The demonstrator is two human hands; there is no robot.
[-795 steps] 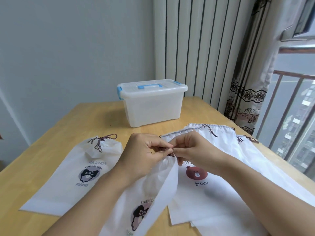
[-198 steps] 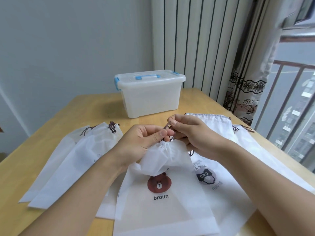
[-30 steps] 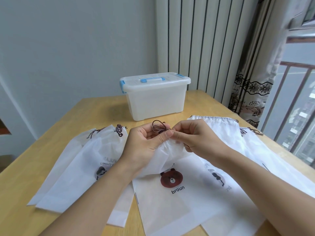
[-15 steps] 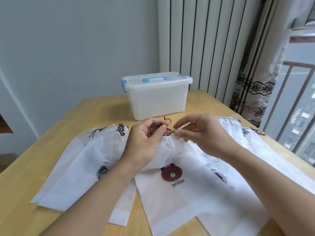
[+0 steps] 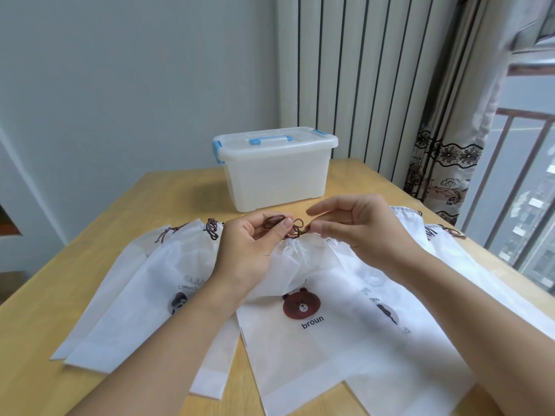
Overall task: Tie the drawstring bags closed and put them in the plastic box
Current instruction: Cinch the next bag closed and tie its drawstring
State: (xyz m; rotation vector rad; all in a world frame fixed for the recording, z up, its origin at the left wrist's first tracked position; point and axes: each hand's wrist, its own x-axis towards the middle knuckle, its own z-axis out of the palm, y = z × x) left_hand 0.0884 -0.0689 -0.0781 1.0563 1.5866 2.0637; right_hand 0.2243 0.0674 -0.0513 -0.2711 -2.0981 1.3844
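Note:
A white drawstring bag with a brown bear print lies in front of me, its mouth gathered tight. My left hand pinches a loop of its brown drawstring just above the gathered mouth. My right hand pinches the other side of the same string between thumb and forefinger. The bow sits between both hands. The plastic box, translucent with blue latches and handle, stands behind on the table with its lid on.
Two tied white bags lie overlapped at the left. More white bags lie at the right, under my right arm. All rest on a wooden table. A curtain and window railing stand at the right.
Both hands have pulled slightly apart at the string. A bow now shows between them. My right fingers have spread a little.

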